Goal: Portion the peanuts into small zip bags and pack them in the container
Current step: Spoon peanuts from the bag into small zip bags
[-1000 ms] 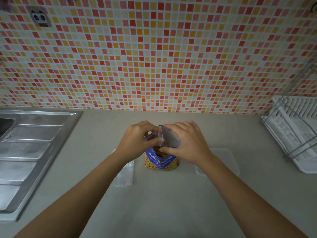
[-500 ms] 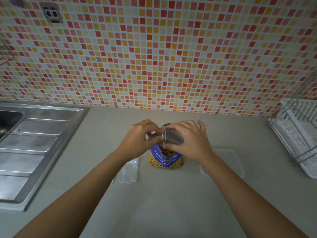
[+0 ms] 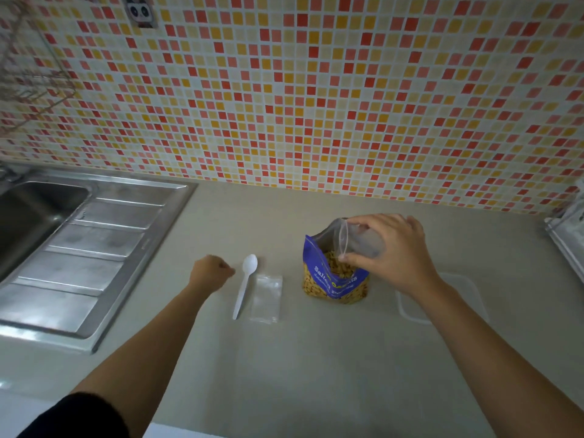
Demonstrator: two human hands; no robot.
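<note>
The peanut bag stands open mid-counter, with the spoon and spare zip bags at its 9 o'clock and the container at 3, partly under the forearm. The right hand pinches a small zip bag over the mouth. The left hand, earlier at the bag, is now beside the spoon, fingers curled, holding nothing. The sink edge lies at 9, bare counter at 6

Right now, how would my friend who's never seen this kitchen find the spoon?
Start at the steel sink on the left and move right along the beige counter toward the blue peanut bag. Between them, just right of the left hand, lies the spoon beside flat clear zip bags. It is the only white, long-handled thing there, bowl pointing toward the tiled wall.
</note>
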